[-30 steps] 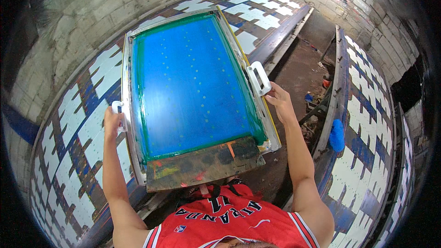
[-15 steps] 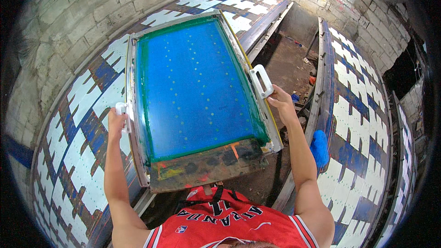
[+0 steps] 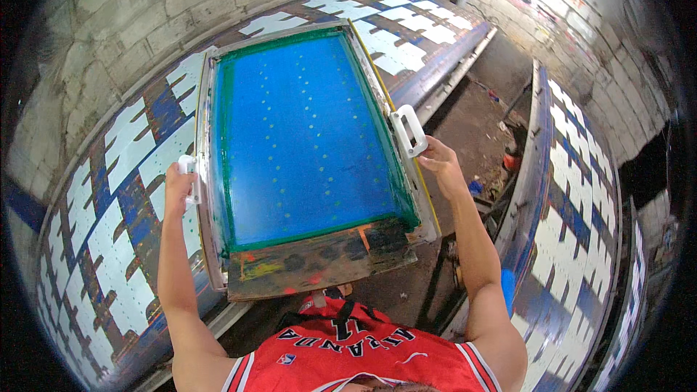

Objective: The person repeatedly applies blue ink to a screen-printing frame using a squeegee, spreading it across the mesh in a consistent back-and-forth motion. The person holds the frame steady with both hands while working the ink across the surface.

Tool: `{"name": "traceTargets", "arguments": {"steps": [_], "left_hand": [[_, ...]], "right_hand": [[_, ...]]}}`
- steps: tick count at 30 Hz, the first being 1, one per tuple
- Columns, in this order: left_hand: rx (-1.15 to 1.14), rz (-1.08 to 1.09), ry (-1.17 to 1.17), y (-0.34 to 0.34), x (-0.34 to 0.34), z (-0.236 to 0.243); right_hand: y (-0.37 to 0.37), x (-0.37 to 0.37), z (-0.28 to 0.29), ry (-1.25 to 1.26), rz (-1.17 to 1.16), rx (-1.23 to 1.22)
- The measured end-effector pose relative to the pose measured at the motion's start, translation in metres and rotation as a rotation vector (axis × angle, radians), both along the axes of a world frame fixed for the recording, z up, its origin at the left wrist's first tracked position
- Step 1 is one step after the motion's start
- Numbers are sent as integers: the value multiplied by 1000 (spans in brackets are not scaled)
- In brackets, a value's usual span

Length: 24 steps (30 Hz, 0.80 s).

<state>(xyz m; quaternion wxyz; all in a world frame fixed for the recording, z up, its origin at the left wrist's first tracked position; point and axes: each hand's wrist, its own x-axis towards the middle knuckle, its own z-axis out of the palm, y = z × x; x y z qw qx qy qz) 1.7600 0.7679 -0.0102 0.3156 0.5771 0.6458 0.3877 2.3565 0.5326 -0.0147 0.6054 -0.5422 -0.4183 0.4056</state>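
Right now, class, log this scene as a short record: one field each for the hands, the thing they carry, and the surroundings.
Left hand: grips the white handle on the frame's left side.
Right hand: grips the white handle on the right side.
Held item: large printing screen frame, blue mesh, paint-stained near edge.
Beneath: long table with blue-and-white printed fabric.
Right: second printed table.
Behind: grey block wall.

Your screen frame: mesh inside it is smooth, semi-gloss blue with pale dots, rim looks like painted metal, scuffed. Near end of the frame is a matt strip caked in dried ink, rough. Handles on both long sides of the frame are white, smooth, look plastic. Cloth under the frame is matt printed fabric, blue on white. Wall beyond the frame is rough bare block. Your jersey is shiny synthetic knit
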Motion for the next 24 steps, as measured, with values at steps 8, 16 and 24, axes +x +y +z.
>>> {"name": "traceTargets", "arguments": {"steps": [8, 16, 24], "left_hand": [[-15, 234, 73, 43, -5, 3], [91, 409, -46, 53, -9, 18], [132, 494, -11, 61, 48, -9]], "right_hand": [[183, 34, 5, -113, 165, -5], [318, 32, 15, -108, 328, -10], [429, 60, -25, 15, 442, -11]]}}
